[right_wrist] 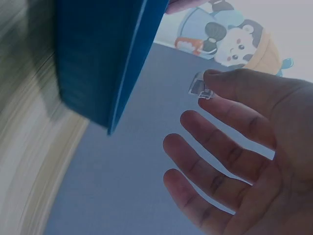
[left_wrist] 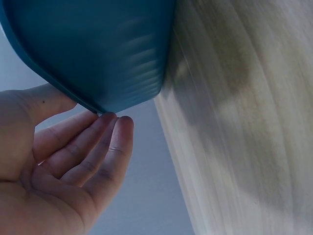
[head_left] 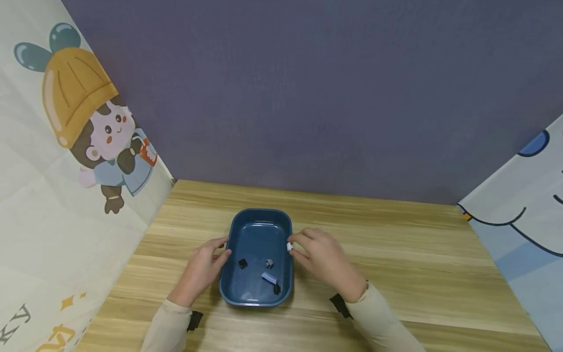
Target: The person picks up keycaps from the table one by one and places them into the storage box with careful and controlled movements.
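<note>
A deep blue plastic tray (head_left: 259,239) lies lengthwise on the table in the head view. My left hand (head_left: 202,266) holds its left rim between thumb and fingertips, as the left wrist view of the same hand (left_wrist: 68,161) also shows. At the tray's right rim, my right hand (head_left: 323,254) pinches a small white piece (head_left: 290,246) between thumb and index finger. In the right wrist view that piece (right_wrist: 197,87) looks partly see-through, and the other fingers are spread. Inside the tray lie a black square piece (head_left: 243,263), a small grey piece (head_left: 269,263), a pale lavender bar (head_left: 269,278) and a small black piece (head_left: 276,289).
The wood-grain table (head_left: 396,254) runs to a dark grey-purple wall (head_left: 308,98) at the back. Printed cartoon sheets stand at the left (head_left: 39,146) and right (head_left: 528,215). Black straps (head_left: 341,306) show at the wrists.
</note>
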### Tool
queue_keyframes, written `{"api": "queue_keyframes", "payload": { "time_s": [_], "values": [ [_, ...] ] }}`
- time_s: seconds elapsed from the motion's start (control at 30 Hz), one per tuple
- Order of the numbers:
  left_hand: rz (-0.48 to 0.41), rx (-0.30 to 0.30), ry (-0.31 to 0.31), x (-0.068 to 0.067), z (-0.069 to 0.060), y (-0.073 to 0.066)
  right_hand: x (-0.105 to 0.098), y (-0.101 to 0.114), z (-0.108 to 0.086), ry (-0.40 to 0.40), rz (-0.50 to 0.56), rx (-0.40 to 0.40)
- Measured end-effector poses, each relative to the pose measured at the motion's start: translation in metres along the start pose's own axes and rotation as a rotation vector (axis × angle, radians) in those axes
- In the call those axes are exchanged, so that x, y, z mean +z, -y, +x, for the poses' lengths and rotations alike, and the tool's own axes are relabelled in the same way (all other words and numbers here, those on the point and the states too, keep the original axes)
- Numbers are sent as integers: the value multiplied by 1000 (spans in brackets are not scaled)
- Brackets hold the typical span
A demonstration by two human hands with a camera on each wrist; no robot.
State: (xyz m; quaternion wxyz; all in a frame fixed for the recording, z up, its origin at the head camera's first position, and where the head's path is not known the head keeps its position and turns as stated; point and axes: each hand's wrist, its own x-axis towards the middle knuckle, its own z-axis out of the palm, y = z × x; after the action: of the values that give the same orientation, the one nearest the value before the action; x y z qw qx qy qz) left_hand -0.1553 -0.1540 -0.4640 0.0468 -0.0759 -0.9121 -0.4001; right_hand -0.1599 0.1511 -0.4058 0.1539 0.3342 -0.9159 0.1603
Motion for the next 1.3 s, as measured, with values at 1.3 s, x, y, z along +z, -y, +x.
{"api": "queue_keyframes", "payload": {
  "time_s": [1.3],
  "values": [
    [-3, 21, -3, -2, 0, 0, 8, -55, -65, 89, -12, 253]
  ]
}}
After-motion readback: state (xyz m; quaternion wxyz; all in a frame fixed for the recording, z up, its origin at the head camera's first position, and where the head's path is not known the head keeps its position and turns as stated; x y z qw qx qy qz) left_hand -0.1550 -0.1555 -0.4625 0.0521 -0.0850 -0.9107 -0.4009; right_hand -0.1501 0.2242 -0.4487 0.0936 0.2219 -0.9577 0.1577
